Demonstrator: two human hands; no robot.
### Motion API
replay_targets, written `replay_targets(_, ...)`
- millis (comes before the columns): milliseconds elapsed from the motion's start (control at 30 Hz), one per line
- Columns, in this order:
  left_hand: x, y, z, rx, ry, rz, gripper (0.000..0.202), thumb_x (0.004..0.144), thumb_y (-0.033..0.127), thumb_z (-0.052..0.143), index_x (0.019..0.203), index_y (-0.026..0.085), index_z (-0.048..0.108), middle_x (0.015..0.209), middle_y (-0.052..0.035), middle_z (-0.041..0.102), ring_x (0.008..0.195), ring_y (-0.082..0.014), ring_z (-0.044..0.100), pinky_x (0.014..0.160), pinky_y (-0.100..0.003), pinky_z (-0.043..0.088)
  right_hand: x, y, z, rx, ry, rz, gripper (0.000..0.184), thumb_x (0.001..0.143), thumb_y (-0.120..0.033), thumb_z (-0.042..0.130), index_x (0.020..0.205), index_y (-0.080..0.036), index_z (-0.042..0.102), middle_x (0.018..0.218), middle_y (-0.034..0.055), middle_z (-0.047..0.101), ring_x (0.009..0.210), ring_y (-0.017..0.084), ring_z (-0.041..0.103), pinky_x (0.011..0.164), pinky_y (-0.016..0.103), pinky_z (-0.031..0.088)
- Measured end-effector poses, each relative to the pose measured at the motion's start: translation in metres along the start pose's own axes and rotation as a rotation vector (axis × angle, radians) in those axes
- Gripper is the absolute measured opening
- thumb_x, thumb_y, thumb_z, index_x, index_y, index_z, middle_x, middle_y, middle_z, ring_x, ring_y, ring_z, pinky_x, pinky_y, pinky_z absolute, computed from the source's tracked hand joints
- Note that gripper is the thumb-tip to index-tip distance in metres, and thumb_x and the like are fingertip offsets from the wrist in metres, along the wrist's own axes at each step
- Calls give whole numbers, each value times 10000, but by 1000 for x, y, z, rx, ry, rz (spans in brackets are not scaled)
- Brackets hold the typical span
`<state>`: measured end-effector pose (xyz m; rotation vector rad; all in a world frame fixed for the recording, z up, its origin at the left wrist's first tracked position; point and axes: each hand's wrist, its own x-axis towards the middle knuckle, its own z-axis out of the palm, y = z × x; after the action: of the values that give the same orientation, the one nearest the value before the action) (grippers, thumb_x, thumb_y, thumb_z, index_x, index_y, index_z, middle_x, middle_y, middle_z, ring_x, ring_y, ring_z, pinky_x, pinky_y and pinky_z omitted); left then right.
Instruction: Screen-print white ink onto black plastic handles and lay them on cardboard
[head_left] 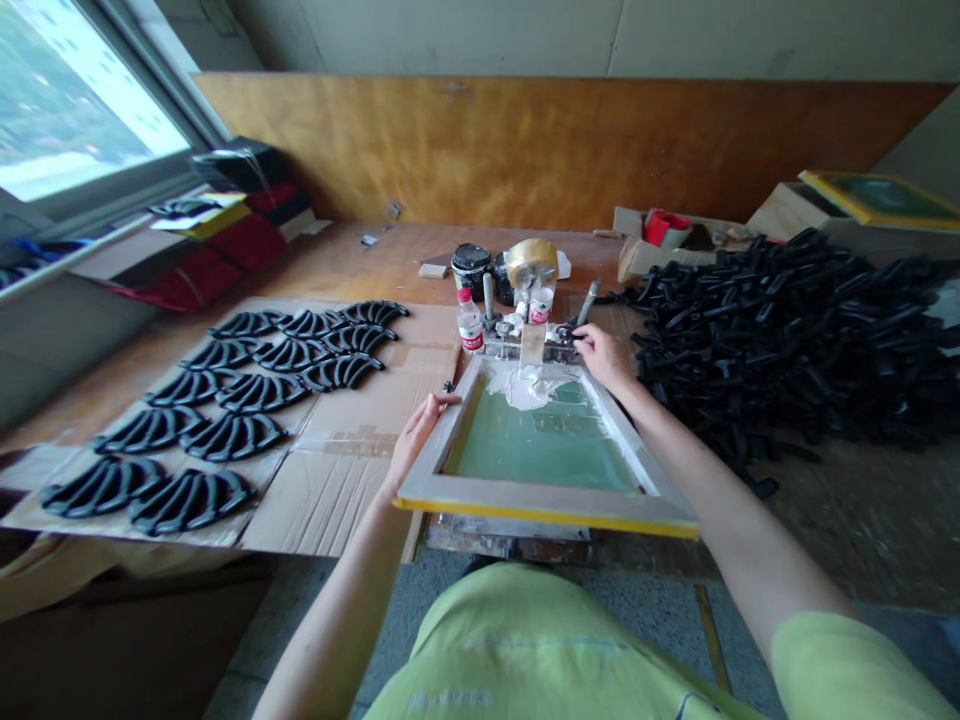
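A screen printing frame (555, 505) with a green mesh sits in front of me, its near edge yellow. White ink (525, 388) lies at the far end of the mesh, and a flat scraper (533, 346) stands in it. My left hand (417, 432) is closed on the frame's left side, its fingertips partly hidden. At the far right corner, my right hand (604, 356) pinches a dark knob (568, 333) of the metal hinge clamp (510, 347). A metal rod (588, 302) rises just beyond those fingers.
Black fan-shaped pieces (232, 436) lie in rows on cardboard (352, 420) at left. A heap of black parts (795, 340) fills the right. Behind the clamp stand a red-capped bottle (470, 325), a black tub (471, 266) and a tape roll (532, 260).
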<state>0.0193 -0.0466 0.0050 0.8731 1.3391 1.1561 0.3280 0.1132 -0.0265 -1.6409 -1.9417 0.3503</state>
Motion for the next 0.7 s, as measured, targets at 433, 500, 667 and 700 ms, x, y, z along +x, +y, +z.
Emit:
replay_targets(433,3,-40,59,-252,-120,-291,550,809,595,561,1154,166,545,932,-100,699,725,-168,665,536,-240,511,-127,-34,60,-59,-174,-253,59,845,-236,642,885,-201,668,878,52,628,931,205,534,871,346,415)
replay_targets(500,-15,-70,61,-236,-185,-443,550,802,613,559,1113,160,555,950,-117,702,758,-191,677,567,-273,533,-146,-60,58,-12,-158,-377,108,884,-257,596,939,-199,668,884,57,629,943,206,530,878,342,414)
replay_targets(667,-24,-107,-1,-123,52,-404,454,791,606,546,908,167,546,683,-34,663,531,-130,594,471,-209,439,-151,-33,51,47,-222,-420,198,940,-197,479,992,-211,669,954,44,664,942,168,563,873,290,427)
replay_targets(700,-20,-112,-25,-46,151,-377,452,806,611,502,887,167,541,621,-15,637,469,-114,546,452,-203,413,-142,-10,48,-5,-172,-266,223,938,-162,454,986,-193,670,986,60,664,960,170,566,876,285,428)
